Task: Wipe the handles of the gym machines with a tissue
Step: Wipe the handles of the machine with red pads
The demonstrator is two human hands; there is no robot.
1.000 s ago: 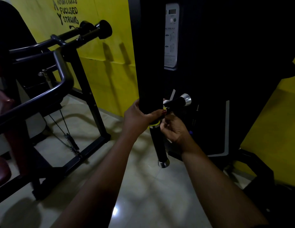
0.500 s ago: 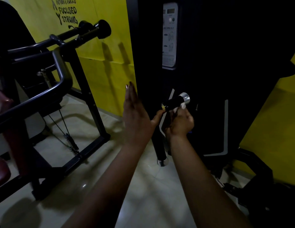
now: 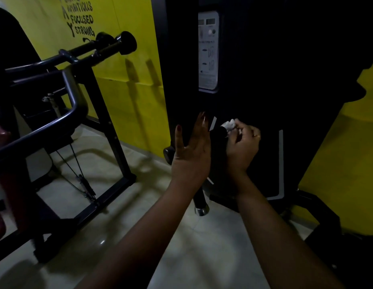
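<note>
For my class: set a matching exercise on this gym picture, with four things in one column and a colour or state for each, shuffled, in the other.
Column one:
1. left hand
2. right hand
3. tissue
4. wall

Column two:
a. yellow
b. fingers straight, holds nothing
c. white, crumpled
d. grips the tissue

Pairs: 1-b, 2-d, 3-c, 4-a

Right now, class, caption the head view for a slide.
Right hand holds tissue on the tip of a black handle; left hand open beside it.
</note>
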